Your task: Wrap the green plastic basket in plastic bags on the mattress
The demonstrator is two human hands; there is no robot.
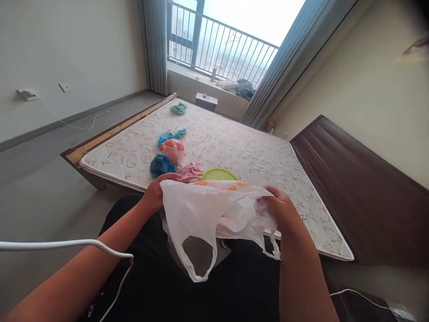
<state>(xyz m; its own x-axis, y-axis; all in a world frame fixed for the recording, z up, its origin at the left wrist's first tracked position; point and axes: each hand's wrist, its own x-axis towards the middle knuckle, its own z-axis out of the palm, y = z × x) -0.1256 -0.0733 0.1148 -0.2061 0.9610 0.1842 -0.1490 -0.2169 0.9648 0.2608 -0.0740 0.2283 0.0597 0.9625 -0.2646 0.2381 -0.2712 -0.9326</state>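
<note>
A white plastic bag with orange print along its far edge hangs stretched between my hands above the near edge of the mattress. My left hand is closed on its left edge, and my right hand grips the opposite side. The bag's loop handles droop toward my lap. Just beyond the bag lie a pink cloth and a green basket-like item, both partly hidden by it. A dark blue bundled bag rests near my left hand, with an orange-red bundle behind it.
The printed mattress lies on a wooden bed frame. Farther off are a light blue bag and a teal bundle. A brown headboard stands at right. A white cable crosses over my left forearm.
</note>
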